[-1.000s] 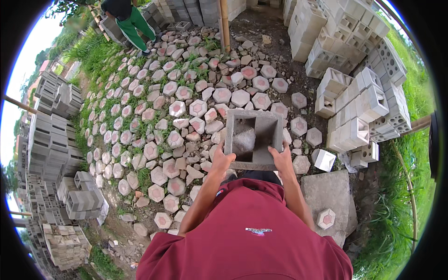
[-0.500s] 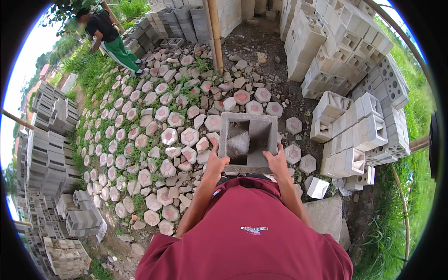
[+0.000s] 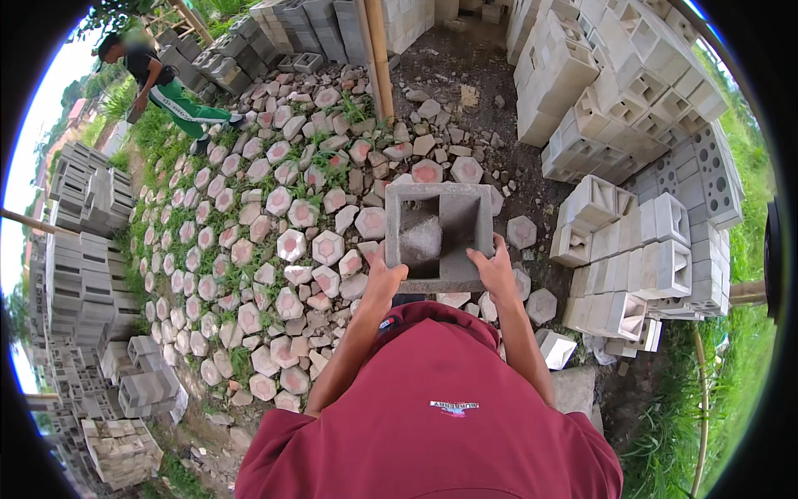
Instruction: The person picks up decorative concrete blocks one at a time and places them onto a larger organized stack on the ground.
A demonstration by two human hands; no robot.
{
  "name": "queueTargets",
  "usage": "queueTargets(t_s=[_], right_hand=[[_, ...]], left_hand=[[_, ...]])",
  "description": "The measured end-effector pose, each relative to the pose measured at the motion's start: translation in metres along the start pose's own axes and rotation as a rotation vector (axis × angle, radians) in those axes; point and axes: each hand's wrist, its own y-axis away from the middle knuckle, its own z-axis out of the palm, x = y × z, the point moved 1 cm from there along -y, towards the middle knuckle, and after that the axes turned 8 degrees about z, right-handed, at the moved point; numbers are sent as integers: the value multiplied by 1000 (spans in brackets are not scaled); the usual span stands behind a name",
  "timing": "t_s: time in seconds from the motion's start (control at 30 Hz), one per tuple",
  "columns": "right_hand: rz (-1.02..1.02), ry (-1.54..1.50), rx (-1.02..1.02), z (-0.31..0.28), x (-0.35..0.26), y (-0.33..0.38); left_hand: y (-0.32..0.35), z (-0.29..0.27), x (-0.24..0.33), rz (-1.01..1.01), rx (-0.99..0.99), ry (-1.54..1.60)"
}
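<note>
In front of my body I carry a grey hollow concrete block (image 3: 455,285), its two open cells facing up. My left hand (image 3: 386,273) grips the near left corner, with the thumb over the near edge. At the near right corner my right hand (image 3: 494,268) clasps the block the same way. A pale grey patch shows within the left cell; I cannot tell whether it is part of the block. Below the block lie hexagonal pavers (image 3: 327,248) with reddish centres, set among rubble.
Stacks of pale hollow blocks (image 3: 632,270) rise on the right, with more grey stacks (image 3: 91,274) at left. A wooden post (image 3: 376,62) stands ahead. One loose block (image 3: 555,349) lies near my right side. Another person (image 3: 170,91) bends at the far left.
The block has risen a little in view, still in both hands. Nearby pavers and the loose block have slid closer to me. The other person has shifted left and bent lower.
</note>
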Motion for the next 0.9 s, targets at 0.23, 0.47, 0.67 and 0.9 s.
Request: queueTargets(t_s=[0.23,0.47,0.67,0.9], right_hand=[[78,0,12,1,-44,-104],[137,139,90,1,-85,-226],[225,16,-10,17,-122,-304],[230,47,38,3,-144,-404]], left_hand=[[-112,38,32,-114,36,-79],[-240,56,28,-195,-47,-27],[-326,69,51,-194,-2,25],[-421,104,31,-304,2,-17]])
